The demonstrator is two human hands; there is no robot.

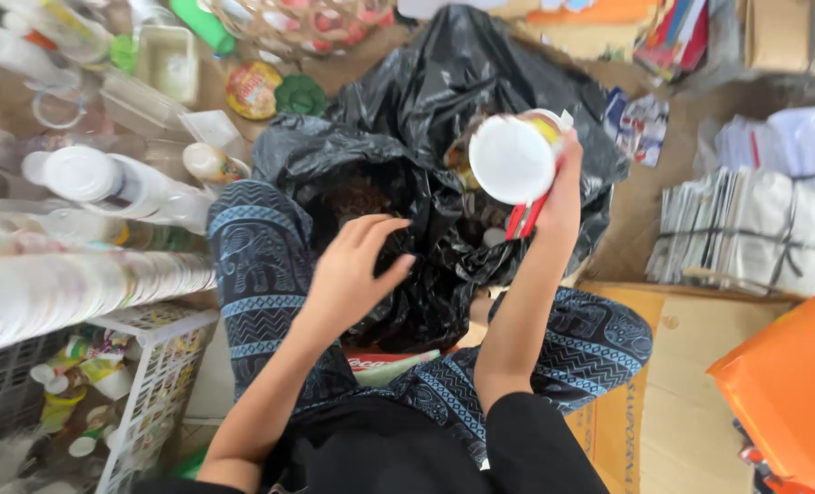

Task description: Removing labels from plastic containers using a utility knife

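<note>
Closest to the camera sit the person's dark top and the knees in blue patterned trousers [261, 265], legs folded on the floor. Between the knees lies a flat packet with a red and pale green face [389, 364]. From there both bare forearms reach forward. The left hand [357, 270] hovers at the mouth of a black plastic bag [444, 101], fingers spread loosely apart and curled a little, its grip holding nothing; the fingertips are just over the bag's dark opening. The right hand [558, 197] is raised over the same bag, its grip clamped on a white plastic cup [514, 157], whose round white bottom faces the camera; a red strip [525, 220] hangs below the cup against the palm. Inside the bag a brownish heap shows, too dark to tell apart.

At the near left stands a white lattice crate [156, 384] filled with small cups and lids, and above it a long stack of pale cups [78, 288] lies on its side. Flattened cardboard [691, 366] covers the floor at the right, with an orange box [792, 384] on its near corner. Farther right, bundles of tied paper [746, 229] lie stacked. Beyond the bag, at upper left, clear bottles and tubs [106, 178] are piled, with a green lid [300, 94] and a woven basket [289, 18] at the far edge.
</note>
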